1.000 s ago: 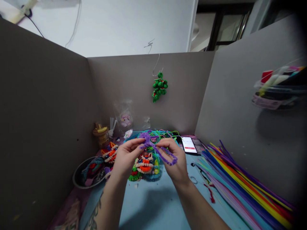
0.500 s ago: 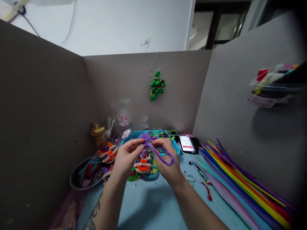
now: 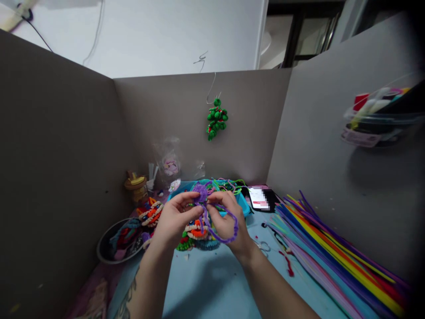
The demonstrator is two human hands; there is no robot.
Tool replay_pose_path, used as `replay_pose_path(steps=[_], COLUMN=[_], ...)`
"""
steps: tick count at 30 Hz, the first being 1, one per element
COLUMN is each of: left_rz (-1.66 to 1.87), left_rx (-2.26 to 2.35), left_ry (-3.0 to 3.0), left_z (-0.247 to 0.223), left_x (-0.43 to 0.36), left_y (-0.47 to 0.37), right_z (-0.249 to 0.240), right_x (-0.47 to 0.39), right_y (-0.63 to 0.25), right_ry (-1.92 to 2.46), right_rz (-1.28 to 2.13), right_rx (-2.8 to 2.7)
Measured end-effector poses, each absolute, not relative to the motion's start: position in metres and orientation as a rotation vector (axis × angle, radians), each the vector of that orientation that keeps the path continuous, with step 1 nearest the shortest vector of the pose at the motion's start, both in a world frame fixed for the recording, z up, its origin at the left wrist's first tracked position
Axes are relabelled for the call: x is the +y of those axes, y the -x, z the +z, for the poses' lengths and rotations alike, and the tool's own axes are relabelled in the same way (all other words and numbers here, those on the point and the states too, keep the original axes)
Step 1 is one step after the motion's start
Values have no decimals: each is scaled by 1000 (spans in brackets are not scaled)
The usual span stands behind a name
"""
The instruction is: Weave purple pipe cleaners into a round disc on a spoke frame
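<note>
A purple pipe cleaner (image 3: 236, 225) is bent into a loop that hangs by my right hand, and its other part is wound into a fuzzy clump between both hands. My left hand (image 3: 179, 214) pinches the clump from the left with thumb and fingertips. From the right, my right hand (image 3: 229, 218) closes its fingertips on the strand beside it. Behind and below my fingers lie finished pipe-cleaner pieces, one with an orange and cream face (image 3: 197, 230), partly hidden by the purple strands.
A blue tray (image 3: 244, 207) of coloured bits stands behind my hands. Long pipe cleaners (image 3: 335, 252) lie at right, near scissors (image 3: 263, 247) and a phone (image 3: 259, 198). At left are a metal bowl (image 3: 99, 250) and a wooden spool (image 3: 136, 184). A green ornament (image 3: 217, 118) hangs ahead.
The purple loop has swung lower and opened wider beside my right hand. The wound clump has turned between my fingers, while both hands stay nearly in place.
</note>
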State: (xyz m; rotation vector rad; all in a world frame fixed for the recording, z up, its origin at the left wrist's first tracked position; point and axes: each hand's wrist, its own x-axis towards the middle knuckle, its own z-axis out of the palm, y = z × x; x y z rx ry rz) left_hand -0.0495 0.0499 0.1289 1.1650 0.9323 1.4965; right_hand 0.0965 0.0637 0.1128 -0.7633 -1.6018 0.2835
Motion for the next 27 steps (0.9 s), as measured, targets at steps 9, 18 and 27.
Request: replay_pose_path(steps=[9,18,27], left_rz=[1749,1885,1846], left_rx=[906,819,779], left_ry=[-1020,-686,-593], left_z=[131,136,128], left_x=[56,58,61], left_y=[52,43,36], right_z=[104,98,105], right_x=[63,59,61], right_y=[-85,-78,-79], right_ry=[724,685,716], right_rz=[415,429,410], right_rx=[-1430,-1231,-1734])
